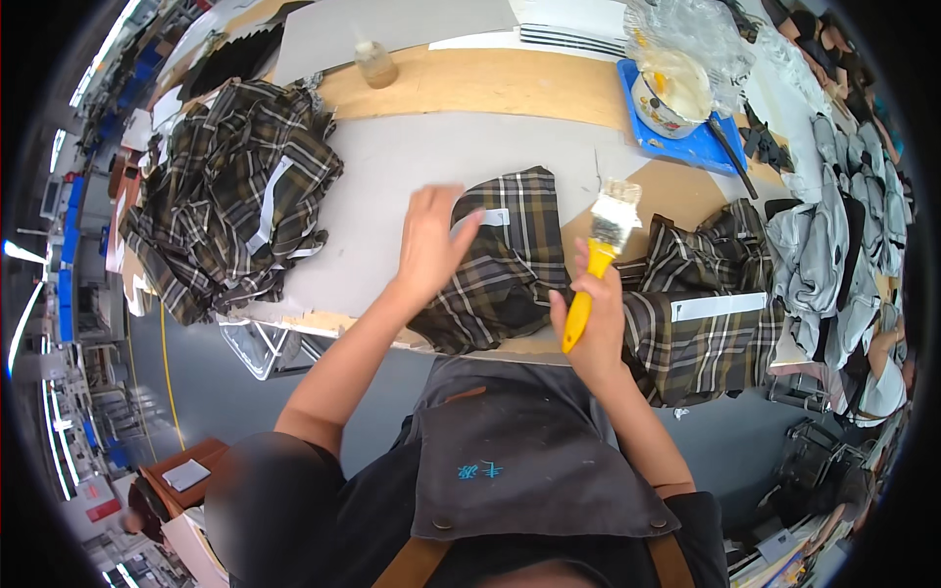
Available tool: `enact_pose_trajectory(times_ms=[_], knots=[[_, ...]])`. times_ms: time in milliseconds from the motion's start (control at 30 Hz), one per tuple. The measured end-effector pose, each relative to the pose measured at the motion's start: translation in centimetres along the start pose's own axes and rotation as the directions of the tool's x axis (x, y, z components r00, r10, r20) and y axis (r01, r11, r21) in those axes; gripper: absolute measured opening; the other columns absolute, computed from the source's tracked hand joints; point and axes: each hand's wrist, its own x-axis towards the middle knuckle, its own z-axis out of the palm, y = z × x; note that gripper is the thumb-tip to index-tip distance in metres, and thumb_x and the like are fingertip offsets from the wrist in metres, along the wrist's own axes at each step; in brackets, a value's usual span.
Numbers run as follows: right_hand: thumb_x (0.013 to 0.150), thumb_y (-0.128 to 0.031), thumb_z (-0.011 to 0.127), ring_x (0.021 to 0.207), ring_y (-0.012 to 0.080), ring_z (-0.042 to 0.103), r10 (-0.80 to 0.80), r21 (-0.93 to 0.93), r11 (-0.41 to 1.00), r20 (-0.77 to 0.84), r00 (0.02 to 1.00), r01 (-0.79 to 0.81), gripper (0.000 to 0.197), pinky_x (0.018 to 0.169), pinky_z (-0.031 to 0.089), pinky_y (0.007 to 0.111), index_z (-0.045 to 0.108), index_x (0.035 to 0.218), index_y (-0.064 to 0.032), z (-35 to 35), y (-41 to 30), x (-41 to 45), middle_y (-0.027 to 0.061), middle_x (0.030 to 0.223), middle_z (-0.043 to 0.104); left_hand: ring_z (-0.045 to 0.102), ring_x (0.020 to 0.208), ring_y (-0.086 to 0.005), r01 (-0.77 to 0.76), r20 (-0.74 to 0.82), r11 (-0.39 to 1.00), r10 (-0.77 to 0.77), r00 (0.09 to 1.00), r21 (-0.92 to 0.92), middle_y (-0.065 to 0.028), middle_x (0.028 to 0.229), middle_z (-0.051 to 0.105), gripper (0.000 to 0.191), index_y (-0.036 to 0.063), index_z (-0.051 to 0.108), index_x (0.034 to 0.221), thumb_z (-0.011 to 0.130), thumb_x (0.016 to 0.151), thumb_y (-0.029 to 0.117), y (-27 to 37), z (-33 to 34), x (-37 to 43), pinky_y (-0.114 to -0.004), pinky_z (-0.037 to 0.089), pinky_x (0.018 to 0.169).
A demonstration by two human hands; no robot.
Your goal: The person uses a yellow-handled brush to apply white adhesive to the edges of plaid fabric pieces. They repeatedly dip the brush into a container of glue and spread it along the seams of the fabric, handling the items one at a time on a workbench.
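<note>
Plaid fabric [507, 272] with a small white strip [497, 217] lies at the table's near edge in front of me. My left hand [437, 239], slightly blurred, is over its left side with the thumb apart from the fingers, near the strip. In my right hand [594, 309] is a yellow-handled paintbrush [589, 298], its white-coated bristles pointing away from me. More plaid fabric with a white strip [719, 307] lies right of that hand. A bowl [670, 99] of white paste stands on a blue tray [650, 142] at the back right.
A heap of plaid fabric [235, 191] covers the table's left side. A bottle [376, 65] stands at the back. Clear plastic [691, 37] touches the bowl, and a dark brush or stick [731, 156] rests across the tray's edge. Grey garments [816, 257] are at the right, with people beyond.
</note>
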Motion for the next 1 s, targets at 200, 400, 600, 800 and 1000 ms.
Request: enact_pose_trajectory(times_ms=[200, 400, 600, 800, 1000], knots=[[0.072, 0.006, 0.069, 0.104, 0.04, 0.054, 0.014, 0.016, 1.0, -0.004, 1.0, -0.014, 0.042, 0.087, 0.045, 0.044, 0.04, 0.101, -0.0064, 0.7, 0.4, -0.1, 0.0265, 0.124, 0.05, 0.057, 0.083, -0.0148, 0.449, 0.558, 0.875, -0.285, 0.779, -0.18, -0.0054, 0.088, 0.064, 0.037, -0.0021, 0.059, 0.112, 0.07, 0.083, 0.019, -4.1, 5.7, 4.5, -0.026, 0.046, 0.077], [0.076, 0.006, 0.068, 0.098, 0.0308, 0.059, 0.128, 0.145, 0.984, -0.138, 0.982, -0.107, 0.045, 0.08, 0.049, 0.037, 0.036, 0.105, -0.0072, 1.5, 0.0, 1.5, 0.0232, 0.12, 0.048, 0.054, 0.083, -0.0061, 0.481, 0.568, 0.573, -0.032, 0.823, -0.664, 0.0001, 0.091, 0.059, 0.029, 0.0014, 0.056, 0.108, 0.068, 0.081, 0.003, 1.6, -2.4, 3.7, -0.022, 0.044, 0.074], [0.076, 0.01, 0.066, 0.072, 0.0149, 0.056, 0.109, 0.412, 0.908, -0.049, 0.993, -0.08, 0.044, 0.062, 0.045, 0.024, 0.035, 0.103, -0.008, 2.3, -3.2, 3.2, 0.0209, 0.112, 0.052, 0.053, 0.08, -0.0059, 0.478, 0.537, 0.437, 0.013, 0.844, -0.762, -0.0009, 0.092, 0.057, 0.047, 0.0025, 0.054, 0.116, 0.074, 0.074, 0.001, 5.4, -11.1, 3.2, -0.02, 0.041, 0.068], [0.076, 0.01, 0.065, 0.065, 0.0125, 0.051, 0.077, 0.468, 0.878, 0.061, 0.995, -0.097, 0.043, 0.06, 0.044, 0.024, 0.035, 0.103, -0.0082, 1.3, -5.3, 3.4, 0.0205, 0.111, 0.053, 0.049, 0.065, -0.0057, 0.214, 0.425, 0.831, 0.03, 0.905, -0.514, -0.0002, 0.074, 0.057, 0.018, -0.0003, 0.067, 0.086, 0.077, 0.071, 0.003, 6.5, -13.6, 3.3, -0.021, 0.037, 0.057], [0.077, 0.01, 0.066, 0.074, 0.0138, 0.057, 0.042, 0.569, 0.818, 0.093, 0.995, -0.088, 0.046, 0.063, 0.047, 0.025, 0.035, 0.105, -0.008, 0.3, -6.9, 4.2, 0.02, 0.112, 0.051, 0.05, 0.066, -0.0045, 0.201, 0.377, 0.878, -0.025, 0.926, -0.435, 0.001, 0.074, 0.058, 0.016, -0.0015, 0.062, 0.084, 0.074, 0.073, -0.001, 8.6, -14.4, 2.1, -0.021, 0.038, 0.057]])
